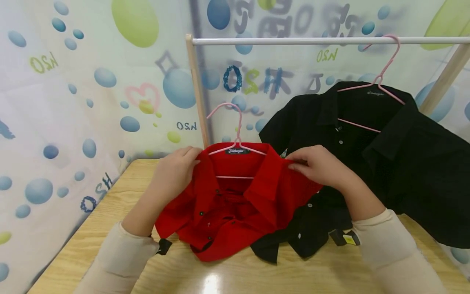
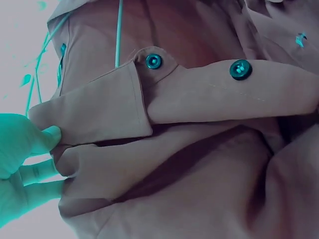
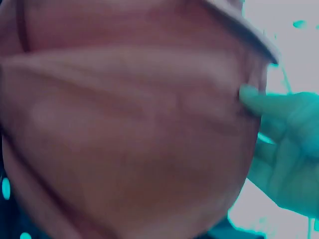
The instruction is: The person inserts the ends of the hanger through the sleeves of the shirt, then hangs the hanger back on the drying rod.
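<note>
A red short-sleeved shirt (image 1: pixel 227 228) with dark buttons is on a pink hanger (image 1: pixel 239 126), whose hook stands up free of the rail. My left hand (image 1: pixel 175 171) pinches the shirt at the collar and shoulder on the left. On the other side, my right hand (image 1: pixel 317 165) pinches the right shoulder between thumb and fingers. The left wrist view shows the left thumb on the collar tip, near two buttons. In the right wrist view the thumb presses the cloth at the shoulder edge. The shirt's lower part lies bunched on the wooden table (image 1: pixel 128 192).
A black shirt (image 1: pixel 382 171) hangs on another pink hanger (image 1: pixel 391 61) from the white rail (image 1: pixel 293 41), right of and partly behind the red shirt. The rack's wooden post (image 1: pixel 198 94) stands behind the left side. A patterned curtain (image 1: pixel 73 122) forms the backdrop.
</note>
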Demonstrator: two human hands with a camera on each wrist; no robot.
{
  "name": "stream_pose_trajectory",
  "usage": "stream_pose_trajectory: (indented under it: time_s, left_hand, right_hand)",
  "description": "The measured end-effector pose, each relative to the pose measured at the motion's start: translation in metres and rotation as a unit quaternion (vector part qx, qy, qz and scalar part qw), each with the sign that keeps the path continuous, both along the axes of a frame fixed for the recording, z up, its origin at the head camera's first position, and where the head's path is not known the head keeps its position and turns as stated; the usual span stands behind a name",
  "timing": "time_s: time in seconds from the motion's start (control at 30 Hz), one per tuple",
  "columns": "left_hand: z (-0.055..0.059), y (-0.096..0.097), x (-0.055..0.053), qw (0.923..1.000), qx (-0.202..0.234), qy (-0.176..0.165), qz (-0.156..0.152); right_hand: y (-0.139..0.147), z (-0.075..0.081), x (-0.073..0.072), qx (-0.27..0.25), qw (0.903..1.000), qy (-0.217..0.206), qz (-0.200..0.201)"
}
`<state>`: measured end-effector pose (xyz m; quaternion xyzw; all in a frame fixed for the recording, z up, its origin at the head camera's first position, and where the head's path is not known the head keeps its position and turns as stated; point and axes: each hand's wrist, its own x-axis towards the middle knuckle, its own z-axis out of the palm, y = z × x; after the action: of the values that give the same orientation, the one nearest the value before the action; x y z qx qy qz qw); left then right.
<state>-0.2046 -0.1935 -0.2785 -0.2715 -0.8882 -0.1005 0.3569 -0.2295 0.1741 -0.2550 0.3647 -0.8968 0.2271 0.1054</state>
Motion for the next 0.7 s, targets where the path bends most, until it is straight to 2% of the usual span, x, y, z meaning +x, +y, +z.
stream_pose_trajectory:
  time_s: [0.1,0.17,0.27,0.33,0.43,0.53,0.6,0.7]
  left_hand:
    - [0.0,-0.006,-0.002,0.9999,0.011,-0.003,-0.009]
    - [0.001,-0.009,-0.003,0.9997,0.015,0.001,-0.017]
    - [0.001,-0.009,-0.004,0.9995,0.019,0.009,-0.026]
    - [0.001,-0.008,-0.004,0.9993,0.019,0.012,-0.029]
    - [0.0,-0.006,-0.003,0.9994,0.018,0.014,-0.028]
    - [0.0,-0.005,-0.003,0.9996,0.017,0.015,-0.015]
    - [0.0,-0.005,-0.003,0.9997,0.017,0.015,-0.008]
    - [0.0,-0.002,-0.003,0.9998,0.016,0.014,-0.005]
  right_hand:
    - [0.018,0.001,-0.006,-0.02,0.9958,-0.088,0.016]
    - [0.028,0.001,-0.009,-0.032,0.9906,-0.132,0.016]
    - [0.039,0.0,-0.012,-0.042,0.9858,-0.163,0.005]
    - [0.043,-0.001,-0.012,-0.035,0.9863,-0.161,-0.009]
    - [0.045,-0.002,-0.01,-0.016,0.9933,-0.108,-0.037]
    - [0.042,-0.003,-0.005,-0.008,0.9974,-0.023,-0.068]
    - [0.037,-0.004,-0.001,-0.013,0.9968,0.028,-0.073]
    - [0.026,-0.005,0.007,-0.01,0.9952,0.075,-0.062]
